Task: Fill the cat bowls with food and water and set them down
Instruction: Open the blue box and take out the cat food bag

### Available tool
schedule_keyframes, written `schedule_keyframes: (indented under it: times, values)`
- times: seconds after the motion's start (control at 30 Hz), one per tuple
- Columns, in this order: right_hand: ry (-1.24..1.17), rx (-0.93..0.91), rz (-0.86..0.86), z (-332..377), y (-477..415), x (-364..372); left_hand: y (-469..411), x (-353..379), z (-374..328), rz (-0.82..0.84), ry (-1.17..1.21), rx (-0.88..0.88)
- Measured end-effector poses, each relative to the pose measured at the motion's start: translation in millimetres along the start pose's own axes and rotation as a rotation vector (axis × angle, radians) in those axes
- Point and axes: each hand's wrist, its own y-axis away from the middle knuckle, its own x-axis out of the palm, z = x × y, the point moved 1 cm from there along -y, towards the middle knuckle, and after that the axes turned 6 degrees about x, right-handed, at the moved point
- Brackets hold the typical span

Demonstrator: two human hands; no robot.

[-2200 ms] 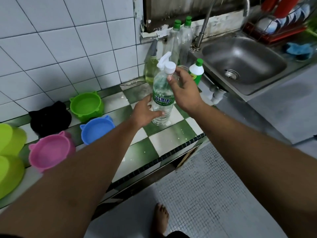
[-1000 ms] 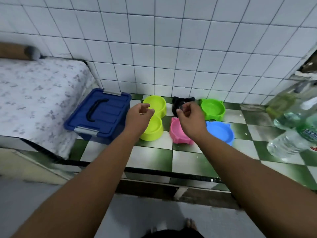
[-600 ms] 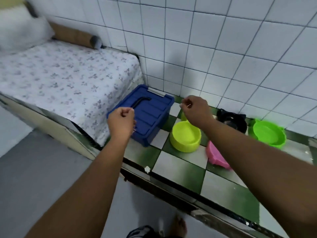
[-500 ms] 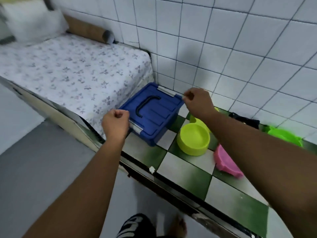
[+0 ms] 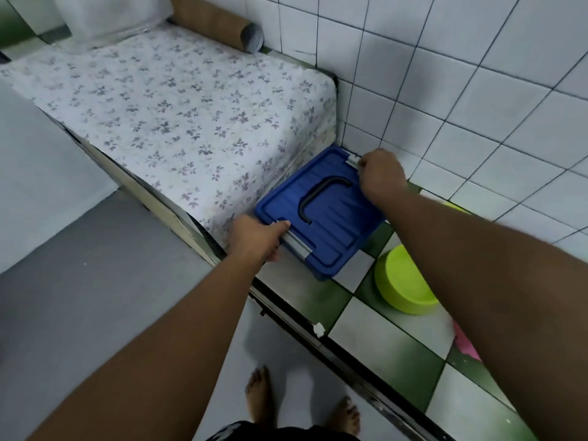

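Both hands have landed on the blue box (image 5: 321, 214) since half a second back, when they were only arriving at its ends, and my view has swung left with them. Left hand (image 5: 257, 241) curls round the near latch (image 5: 297, 245), thumb on top, fingers tucked under. Right hand (image 5: 380, 175) is bunched at the far latch (image 5: 352, 160), fingertips hidden behind the knuckles, so I judge it pinches the clip but can't see the contact.

One hand per end because, I reckon, both clips must pop before the lid lifts, and this is likely where the food lives. Filling hasn't started, by my reading.

Bowls wait on the chequered counter (image 5: 381, 335) right of the box, under my right forearm. Counting: one lime bowl (image 5: 404, 281) in plain view, a sliver of a second lime bowl (image 5: 455, 206) beyond the forearm, one pink bowl (image 5: 466, 345) edge. Three showing.

One box, two latches, one black carry handle (image 5: 318, 195) between my hands. Left of my left hand, the flowered mattress (image 5: 178, 116) butts against the box. Beyond it, one brown bolster (image 5: 216, 27). Below my arms, two bare feet (image 5: 261, 396).
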Motion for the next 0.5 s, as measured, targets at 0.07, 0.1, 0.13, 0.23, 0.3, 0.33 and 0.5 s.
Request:
schedule_keyframes:
  times: [0.07,0.1,0.13,0.23,0.3,0.33,0.5]
  values:
    - [0.091,-0.019,-0.010,-1,-1,1,-3,-1,-2,0.035,0.000,-0.019]
    - [0.134,-0.031,-0.007,-2,-1,1,-4,-1,-4,0.054,0.005,-0.031]
    - [0.168,-0.043,-0.001,-2,-2,-1,-5,-2,-7,0.073,0.011,-0.047]
    - [0.299,-0.108,0.037,2,2,-4,-7,-2,-14,0.115,0.013,-0.091]
    - [0.388,-0.157,0.037,6,5,-4,-10,-1,-19,0.144,-0.008,-0.121]
    - [0.422,-0.178,0.030,8,6,-4,-11,0,-22,0.162,-0.020,-0.137]
    - [0.532,-0.231,0.022,15,10,-4,-13,2,-27,0.197,-0.048,-0.165]
